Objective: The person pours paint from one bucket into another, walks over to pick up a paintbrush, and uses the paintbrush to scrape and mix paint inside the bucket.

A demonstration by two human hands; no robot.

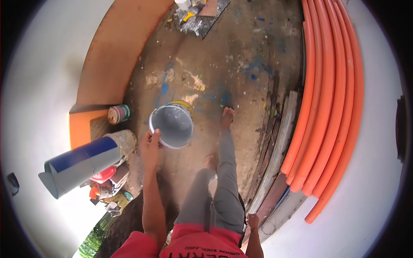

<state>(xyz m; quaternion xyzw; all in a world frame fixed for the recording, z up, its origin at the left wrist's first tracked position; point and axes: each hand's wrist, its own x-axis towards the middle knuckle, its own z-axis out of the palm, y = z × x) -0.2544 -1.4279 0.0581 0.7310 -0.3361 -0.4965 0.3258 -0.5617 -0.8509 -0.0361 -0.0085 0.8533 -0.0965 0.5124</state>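
- One round bucket, pale rim, grey-coated inside (174, 124), left of mid-floor; can't tell if its base touches the floor (206, 60).
- Left hand (150, 144): gripping the bucket rim at its near-left side. Forearm runs almost straight forward, elbow bent.
- Right hand (253, 220): low beside the right hip, arm down; can't tell if fingers are wide, narrow or holding something.
- Two bare feet, right one (228, 115) farther forward.
- One small can with green-and-red side (118, 114), floor's left edge.
- One rolled grey-and-blue sheet (84, 161), same edge, nearer.
- Orange round pipes (340, 86), at least five, along the floor's right edge.
- One yellow-handled brush (188, 16) on one dark spattered sheet (204, 29), floor's far edge.
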